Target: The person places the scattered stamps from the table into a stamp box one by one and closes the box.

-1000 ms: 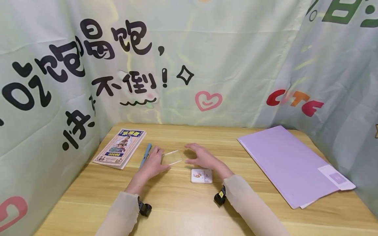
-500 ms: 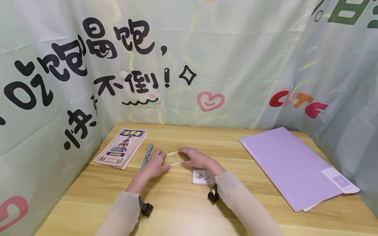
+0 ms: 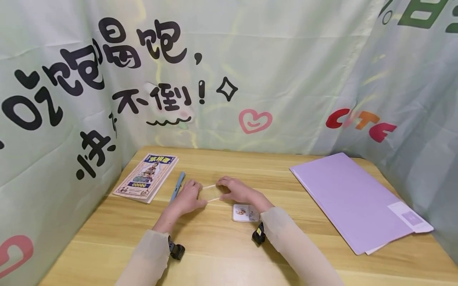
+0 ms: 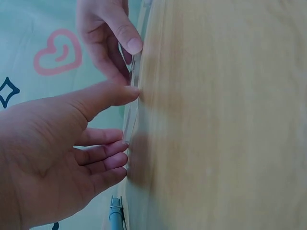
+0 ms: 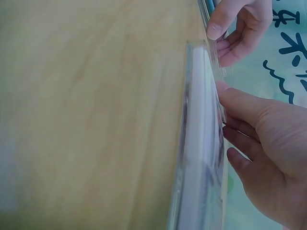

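Note:
A thin, clear, rectangular plastic lid (image 3: 211, 193) lies low over the table between my two hands. My left hand (image 3: 187, 197) grips its left end, with the thumb on the near edge and the fingers on the far edge. At the opposite end my right hand (image 3: 237, 190) holds the lid the same way. The left wrist view shows the lid's thin edge (image 4: 132, 108) close to the wood. Just in front of my right wrist sits a small clear case (image 3: 243, 213) with printed cards inside; up close, its white stack (image 5: 197, 115) shows through the side.
Beside my left hand lies a blue pen (image 3: 177, 186). Farther left is a pink illustrated booklet (image 3: 147, 178). A large purple folder (image 3: 350, 202) covers the table's right side, with a white card (image 3: 408, 216) at its corner. Printed cloth (image 3: 286, 79) hangs behind the table (image 3: 214, 246).
My right hand has moved left from beside the clear lid and taken hold of its right end. My left hand keeps its grip. The last half second shows almost no movement.

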Tool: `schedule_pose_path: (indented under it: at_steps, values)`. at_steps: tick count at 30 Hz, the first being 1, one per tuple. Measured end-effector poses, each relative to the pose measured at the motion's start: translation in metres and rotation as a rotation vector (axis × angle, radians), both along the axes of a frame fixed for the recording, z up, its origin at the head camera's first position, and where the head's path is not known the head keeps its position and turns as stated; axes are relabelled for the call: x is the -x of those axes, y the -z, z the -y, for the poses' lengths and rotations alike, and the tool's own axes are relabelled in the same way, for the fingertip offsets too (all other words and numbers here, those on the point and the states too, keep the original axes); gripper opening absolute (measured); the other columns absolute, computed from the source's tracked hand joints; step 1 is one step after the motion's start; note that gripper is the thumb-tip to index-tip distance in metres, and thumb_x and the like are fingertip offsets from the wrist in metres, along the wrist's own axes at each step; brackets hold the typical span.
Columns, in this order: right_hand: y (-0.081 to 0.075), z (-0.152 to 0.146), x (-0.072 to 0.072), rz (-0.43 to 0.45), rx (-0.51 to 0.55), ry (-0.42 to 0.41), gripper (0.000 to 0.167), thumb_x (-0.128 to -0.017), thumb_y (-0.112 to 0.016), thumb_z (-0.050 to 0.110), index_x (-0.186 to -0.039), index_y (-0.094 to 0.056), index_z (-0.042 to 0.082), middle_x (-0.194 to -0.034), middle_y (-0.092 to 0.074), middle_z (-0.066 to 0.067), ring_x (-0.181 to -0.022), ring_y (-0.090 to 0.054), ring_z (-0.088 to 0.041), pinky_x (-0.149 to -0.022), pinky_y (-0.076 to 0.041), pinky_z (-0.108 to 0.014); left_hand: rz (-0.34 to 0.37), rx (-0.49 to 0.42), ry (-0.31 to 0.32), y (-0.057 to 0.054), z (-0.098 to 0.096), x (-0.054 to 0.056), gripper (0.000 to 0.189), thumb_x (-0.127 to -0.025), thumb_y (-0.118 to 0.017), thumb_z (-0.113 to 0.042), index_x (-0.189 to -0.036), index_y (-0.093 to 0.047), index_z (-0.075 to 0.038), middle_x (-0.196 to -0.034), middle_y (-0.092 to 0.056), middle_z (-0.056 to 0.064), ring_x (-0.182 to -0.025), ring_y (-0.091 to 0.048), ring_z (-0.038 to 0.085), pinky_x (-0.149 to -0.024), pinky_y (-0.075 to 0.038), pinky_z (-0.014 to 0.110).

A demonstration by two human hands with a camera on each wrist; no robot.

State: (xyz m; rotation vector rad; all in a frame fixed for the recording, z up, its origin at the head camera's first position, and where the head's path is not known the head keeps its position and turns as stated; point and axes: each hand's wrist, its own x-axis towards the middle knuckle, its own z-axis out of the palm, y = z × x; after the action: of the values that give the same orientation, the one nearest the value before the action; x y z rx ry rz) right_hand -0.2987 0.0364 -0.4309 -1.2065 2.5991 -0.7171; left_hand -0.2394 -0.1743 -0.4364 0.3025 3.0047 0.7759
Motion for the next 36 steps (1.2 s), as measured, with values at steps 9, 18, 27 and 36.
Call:
schedule_pose_path:
  at_steps: [9, 18, 27, 36]
  values:
    - [0.006, -0.003, -0.003, -0.071, -0.015, -0.045, 0.053, -0.089, -0.071, 0.019, -0.135, -0.053, -0.002, -0.140, -0.053, -0.017, -0.131, -0.051, -0.031, -0.113, -0.040, -0.042, 0.026, -0.011, 0.000, 0.004, 0.001, 0.000, 0.055, -0.072, -0.081, -0.023, -0.116, -0.058, 0.003, -0.114, -0.056, 0.014, -0.109, -0.048, 0.029, -0.095, -0.048, 0.046]
    - [-0.006, -0.016, -0.015, -0.180, 0.030, -0.025, 0.056, -0.086, -0.072, 0.017, -0.134, -0.053, -0.005, -0.138, -0.054, -0.020, -0.127, -0.054, -0.033, -0.109, -0.044, -0.041, -0.048, 0.004, 0.037, -0.003, -0.003, -0.001, 0.067, -0.074, -0.083, -0.029, -0.126, -0.055, 0.002, -0.126, -0.054, 0.018, -0.122, -0.047, 0.034, -0.105, -0.045, 0.048]
    - [-0.011, -0.041, -0.027, -0.233, 0.052, 0.006, 0.057, -0.086, -0.073, 0.020, -0.133, -0.054, -0.005, -0.137, -0.055, -0.021, -0.127, -0.054, -0.033, -0.108, -0.045, -0.043, -0.101, -0.011, 0.110, -0.011, -0.020, -0.005, 0.066, -0.074, -0.083, -0.029, -0.126, -0.056, 0.000, -0.126, -0.056, 0.016, -0.122, -0.047, 0.032, -0.103, -0.047, 0.047]
    - [-0.009, -0.065, -0.040, -0.260, 0.098, 0.022, 0.057, -0.085, -0.074, 0.023, -0.131, -0.056, -0.004, -0.134, -0.057, -0.018, -0.125, -0.056, -0.032, -0.107, -0.046, -0.042, -0.108, -0.031, 0.188, -0.011, -0.033, -0.008, 0.063, -0.075, -0.083, -0.029, -0.125, -0.057, -0.001, -0.123, -0.057, 0.013, -0.121, -0.049, 0.030, -0.104, -0.048, 0.044]
